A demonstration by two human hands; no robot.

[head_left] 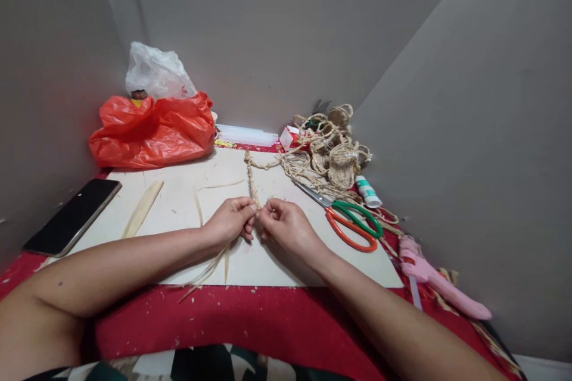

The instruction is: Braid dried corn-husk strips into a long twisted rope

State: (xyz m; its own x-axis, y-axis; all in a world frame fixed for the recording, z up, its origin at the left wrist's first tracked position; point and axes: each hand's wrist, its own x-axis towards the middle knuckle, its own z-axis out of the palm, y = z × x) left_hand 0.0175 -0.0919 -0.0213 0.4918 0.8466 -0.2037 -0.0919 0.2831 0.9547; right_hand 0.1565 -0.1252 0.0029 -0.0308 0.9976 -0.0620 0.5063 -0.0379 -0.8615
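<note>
A braided straw cord (251,177) runs from the far middle of the white board (313,268) toward me. At its near end my left hand (232,218) pinches it between thumb and fingers. Close beside it, my right hand (286,223) also has its fingers closed on the cord's end. Loose straw strands (212,268) trail from under my left hand toward the board's front edge. The fingertips hide exactly how the strands lie. Farther back, the cord bends right and leads into a heap of braided cord (304,164).
Scissors (353,223) with green and orange handles lie right of my right hand. Beyond them are a white-green tube (369,191) and a pink glue gun (435,280). A phone (74,217), a flat straw strip (143,209) and a red plastic bag (156,131) are on the left.
</note>
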